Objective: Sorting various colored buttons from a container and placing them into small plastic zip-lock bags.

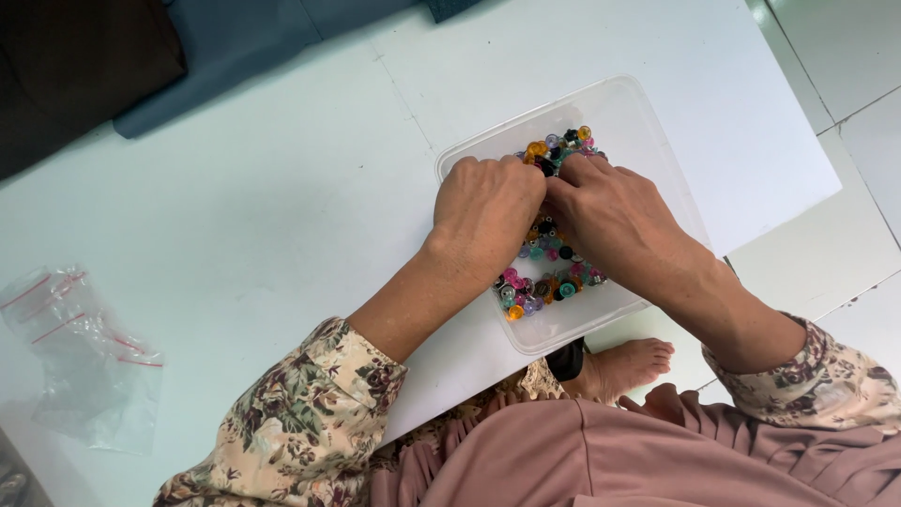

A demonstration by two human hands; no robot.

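Both hands, left hand and right hand, in clear tub of coloured beads; fingers curled, grip perhaps on beads, cannot tell.

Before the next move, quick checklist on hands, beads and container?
1. Left hand over the clear plastic container: ok.
2. Right hand beside it, fingertips meeting: ok.
3. What the fingers pinch: cannot tell, hidden.
4. Coloured beads all inside the container: ok.
5. Container fully on the white table: not ok, its near corner overhangs the edge.
6. Zip bags apart at far left: ok.
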